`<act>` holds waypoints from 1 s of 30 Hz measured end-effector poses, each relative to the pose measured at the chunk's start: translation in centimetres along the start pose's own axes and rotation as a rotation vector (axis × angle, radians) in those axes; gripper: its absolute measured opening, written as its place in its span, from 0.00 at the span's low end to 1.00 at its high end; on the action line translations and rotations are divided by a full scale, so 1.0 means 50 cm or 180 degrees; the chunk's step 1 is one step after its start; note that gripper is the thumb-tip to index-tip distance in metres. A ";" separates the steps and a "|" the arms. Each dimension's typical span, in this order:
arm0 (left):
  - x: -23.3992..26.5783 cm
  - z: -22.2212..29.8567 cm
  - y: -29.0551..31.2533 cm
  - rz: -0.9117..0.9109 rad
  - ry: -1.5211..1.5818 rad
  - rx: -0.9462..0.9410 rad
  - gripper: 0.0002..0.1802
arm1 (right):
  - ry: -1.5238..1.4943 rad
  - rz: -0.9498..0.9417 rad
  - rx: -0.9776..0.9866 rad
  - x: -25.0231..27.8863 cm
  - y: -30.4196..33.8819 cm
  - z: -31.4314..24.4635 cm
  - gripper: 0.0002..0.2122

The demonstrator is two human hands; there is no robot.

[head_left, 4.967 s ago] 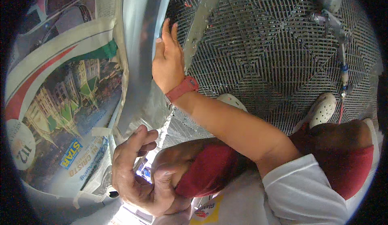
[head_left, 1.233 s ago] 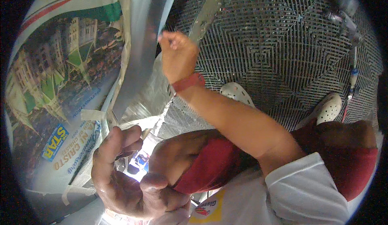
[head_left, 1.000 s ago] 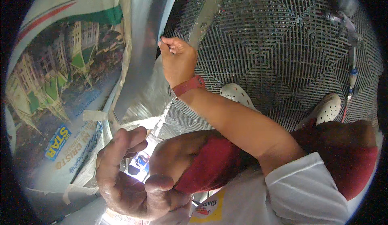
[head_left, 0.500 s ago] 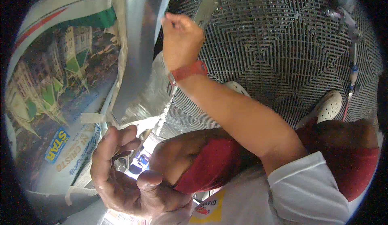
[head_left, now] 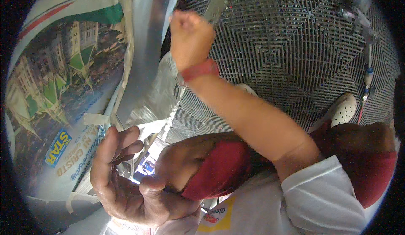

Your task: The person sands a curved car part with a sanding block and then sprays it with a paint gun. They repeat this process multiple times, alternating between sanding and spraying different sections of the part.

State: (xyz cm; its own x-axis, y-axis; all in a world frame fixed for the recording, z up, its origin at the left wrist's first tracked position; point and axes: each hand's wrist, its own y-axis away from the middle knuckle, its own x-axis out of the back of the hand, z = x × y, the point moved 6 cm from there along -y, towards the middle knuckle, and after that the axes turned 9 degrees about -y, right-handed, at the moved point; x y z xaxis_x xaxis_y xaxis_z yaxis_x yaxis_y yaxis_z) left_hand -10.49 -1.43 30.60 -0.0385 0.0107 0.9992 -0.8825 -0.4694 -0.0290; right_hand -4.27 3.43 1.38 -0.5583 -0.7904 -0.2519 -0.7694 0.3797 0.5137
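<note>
My right hand [head_left: 192, 40], with a red watch [head_left: 199, 71] on its wrist, is at the outer edge of a smooth grey panel [head_left: 145, 62]. Its fingers are curled closed, and whatever they may hold is hidden. At the lower left my left hand [head_left: 126, 188] has its palm turned up. Its fingers are bent and stand apart from the thumb, with nothing seen between them. The left fingertips are close to a strip of masking tape [head_left: 96, 119] on a printed sheet [head_left: 46, 87], which covers the area left of the grey panel.
Dark grid matting [head_left: 274, 58] covers the floor. A spray gun [head_left: 358, 17] with a hose lies at the far right. A pale perforated clog [head_left: 344, 109] is on my foot near my red-clad knee. Crinkled silvery sheeting [head_left: 158, 98] hangs below the panel.
My right hand has shifted slightly along the panel edge, with its wrist a little farther right. The left hand has moved slightly left, staying bent and apart.
</note>
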 end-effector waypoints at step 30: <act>0.015 -0.012 0.020 0.0087 0.0068 0.0042 0.48 | 0.0616 -0.0661 0.0129 -0.021 -0.090 -0.056 0.08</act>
State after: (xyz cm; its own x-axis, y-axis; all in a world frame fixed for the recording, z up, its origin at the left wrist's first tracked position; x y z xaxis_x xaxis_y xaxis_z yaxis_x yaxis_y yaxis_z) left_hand -11.66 -1.38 31.30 -0.0727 0.0165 0.9972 -0.8748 -0.4813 -0.0558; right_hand 0.65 1.19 1.63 -0.3207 -0.9289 -0.1852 -0.8750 0.2158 0.4333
